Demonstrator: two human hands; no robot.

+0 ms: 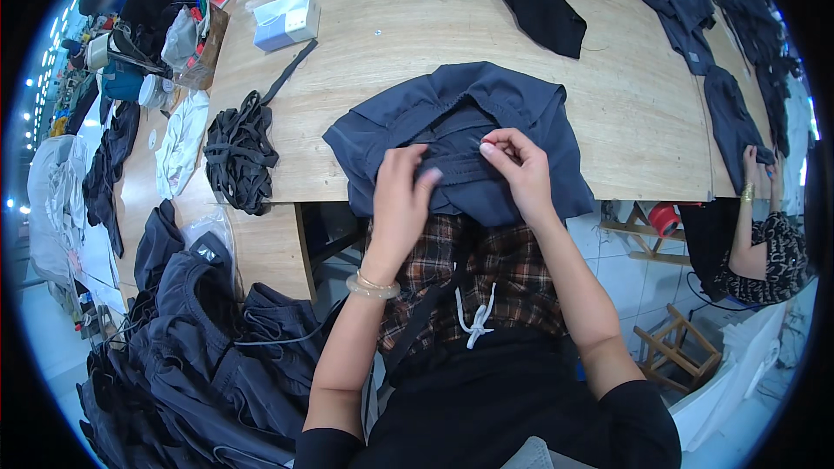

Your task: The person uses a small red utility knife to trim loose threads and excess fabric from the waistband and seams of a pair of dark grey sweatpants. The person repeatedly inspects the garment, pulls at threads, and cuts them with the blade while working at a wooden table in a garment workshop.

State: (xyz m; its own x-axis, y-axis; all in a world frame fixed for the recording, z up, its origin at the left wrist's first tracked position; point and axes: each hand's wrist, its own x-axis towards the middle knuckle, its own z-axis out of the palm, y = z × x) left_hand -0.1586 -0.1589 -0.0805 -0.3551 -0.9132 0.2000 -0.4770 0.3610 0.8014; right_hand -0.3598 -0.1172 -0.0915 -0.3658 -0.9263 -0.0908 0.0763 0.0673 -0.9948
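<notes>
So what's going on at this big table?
Someone is handling a dark blue garment at the edge of the table. The left hand is blurred over its gathered opening; the right hand has thumb and finger close together, but whether they grip anything is too small to tell. Bundled dark strips lie to the left.

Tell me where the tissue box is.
In the head view, the tissue box stands at upper left on the wooden table, beyond the bundle of dark fabric strips.
</notes>
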